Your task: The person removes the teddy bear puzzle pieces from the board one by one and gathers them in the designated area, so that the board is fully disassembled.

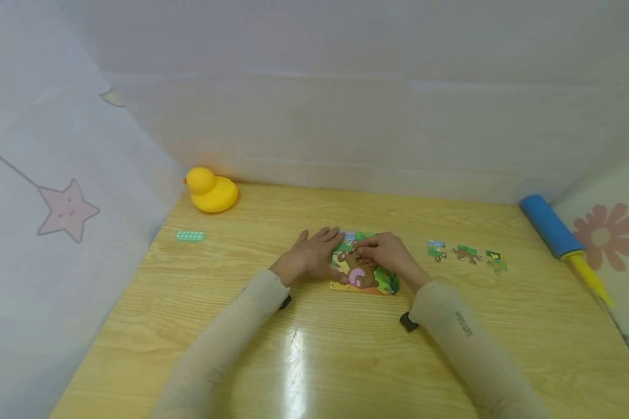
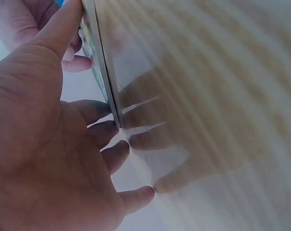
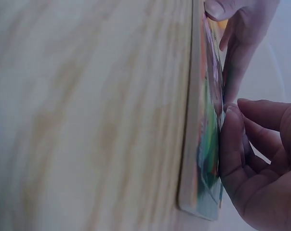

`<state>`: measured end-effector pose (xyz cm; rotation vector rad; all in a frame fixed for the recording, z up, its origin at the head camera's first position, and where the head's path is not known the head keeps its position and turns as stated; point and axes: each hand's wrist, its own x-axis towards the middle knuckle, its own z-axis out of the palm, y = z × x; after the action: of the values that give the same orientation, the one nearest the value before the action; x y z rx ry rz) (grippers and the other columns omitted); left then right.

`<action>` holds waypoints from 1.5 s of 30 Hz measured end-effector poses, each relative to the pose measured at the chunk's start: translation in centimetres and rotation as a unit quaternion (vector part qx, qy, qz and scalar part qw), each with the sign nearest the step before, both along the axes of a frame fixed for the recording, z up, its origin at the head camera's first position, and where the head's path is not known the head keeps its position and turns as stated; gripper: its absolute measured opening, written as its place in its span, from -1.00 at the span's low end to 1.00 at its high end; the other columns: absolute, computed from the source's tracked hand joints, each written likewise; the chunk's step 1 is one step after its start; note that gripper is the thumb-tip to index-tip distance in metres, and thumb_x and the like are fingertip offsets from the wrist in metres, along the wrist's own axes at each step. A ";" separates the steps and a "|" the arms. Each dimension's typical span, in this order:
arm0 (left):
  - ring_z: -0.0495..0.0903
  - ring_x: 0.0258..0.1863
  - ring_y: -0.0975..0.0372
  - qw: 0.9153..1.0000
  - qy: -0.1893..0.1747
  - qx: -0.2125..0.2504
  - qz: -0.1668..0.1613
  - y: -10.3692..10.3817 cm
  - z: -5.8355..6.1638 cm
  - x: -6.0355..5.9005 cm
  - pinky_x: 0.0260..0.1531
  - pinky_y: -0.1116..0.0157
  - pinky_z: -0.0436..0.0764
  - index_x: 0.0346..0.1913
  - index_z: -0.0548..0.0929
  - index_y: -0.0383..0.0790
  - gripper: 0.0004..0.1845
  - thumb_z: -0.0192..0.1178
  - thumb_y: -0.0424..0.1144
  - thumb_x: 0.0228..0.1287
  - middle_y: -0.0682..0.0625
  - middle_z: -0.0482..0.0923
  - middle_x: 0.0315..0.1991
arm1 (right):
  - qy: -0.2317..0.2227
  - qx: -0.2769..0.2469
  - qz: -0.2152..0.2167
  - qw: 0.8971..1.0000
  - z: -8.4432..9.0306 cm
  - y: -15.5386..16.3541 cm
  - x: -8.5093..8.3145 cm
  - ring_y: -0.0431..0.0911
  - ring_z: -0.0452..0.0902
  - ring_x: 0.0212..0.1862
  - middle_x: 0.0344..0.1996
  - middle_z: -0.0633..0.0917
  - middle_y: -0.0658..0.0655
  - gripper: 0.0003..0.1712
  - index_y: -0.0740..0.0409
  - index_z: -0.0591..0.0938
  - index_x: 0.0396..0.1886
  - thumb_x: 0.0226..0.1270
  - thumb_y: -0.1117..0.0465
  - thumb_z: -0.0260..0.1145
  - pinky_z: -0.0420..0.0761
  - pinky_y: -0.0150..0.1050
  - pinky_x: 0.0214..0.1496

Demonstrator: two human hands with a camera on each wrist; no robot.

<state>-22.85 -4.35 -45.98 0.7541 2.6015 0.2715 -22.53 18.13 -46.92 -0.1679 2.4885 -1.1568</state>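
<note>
The puzzle board [image 1: 366, 273] lies flat mid-tabletop [image 1: 346, 349]. The left hand [image 1: 311, 256] rests beside it with fingers straight, thumb on its left edge. The right hand [image 1: 385, 251] presses curled fingertips onto its picture. Three loose pieces [image 1: 466, 254] lie to the right.

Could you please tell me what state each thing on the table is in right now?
Puzzle board: flat on the table, partly filled.
Left hand: fingers straight, resting at the board's left edge.
Right hand: fingers curled, pressing on the board.
Loose puzzle pieces: lying apart, right of the board.
Rubber duck: upright.
Pump: lying on its side.
</note>
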 end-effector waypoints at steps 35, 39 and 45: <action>-0.29 0.68 0.09 0.998 0.012 -0.066 -0.002 0.3 0.4 0.3 0.56 -0.26 -0.17 0.66 -0.23 0.13 0.25 0.09 0.62 0.06 0.13 -0.36 0.69 | 0.031 0.009 -0.021 0.999 0.5 -0.7 1.1 -0.14 0.72 -0.28 -0.14 0.82 0.10 -0.70 -0.01 0.78 0.07 0.48 0.04 0.31 0.73 -0.25 -0.24; -0.29 0.68 0.09 0.998 0.013 -0.068 -0.001 0.3 0.4 0.3 0.56 -0.26 -0.16 0.66 -0.24 0.15 0.24 0.09 0.62 0.08 0.13 -0.37 0.69 | 0.037 0.014 -0.016 0.999 0.7 -0.8 1.3 -0.12 0.73 -0.25 -0.12 0.82 0.10 -0.70 -0.01 0.78 0.08 0.49 0.04 0.31 0.73 -0.23 -0.21; -0.28 0.68 0.09 0.998 0.013 -0.061 -0.001 0.3 0.5 0.3 0.57 -0.25 -0.17 0.66 -0.23 0.13 0.24 0.10 0.61 0.09 0.12 -0.35 0.69 | 0.035 0.008 -0.012 0.999 0.9 -0.8 1.3 -0.11 0.74 -0.22 -0.10 0.82 0.12 -0.69 0.01 0.76 0.10 0.50 0.06 0.29 0.74 -0.20 -0.18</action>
<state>-22.52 -4.08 -45.50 0.7225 2.6147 0.1004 -21.23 17.32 -46.03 -0.1790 2.5667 -1.1589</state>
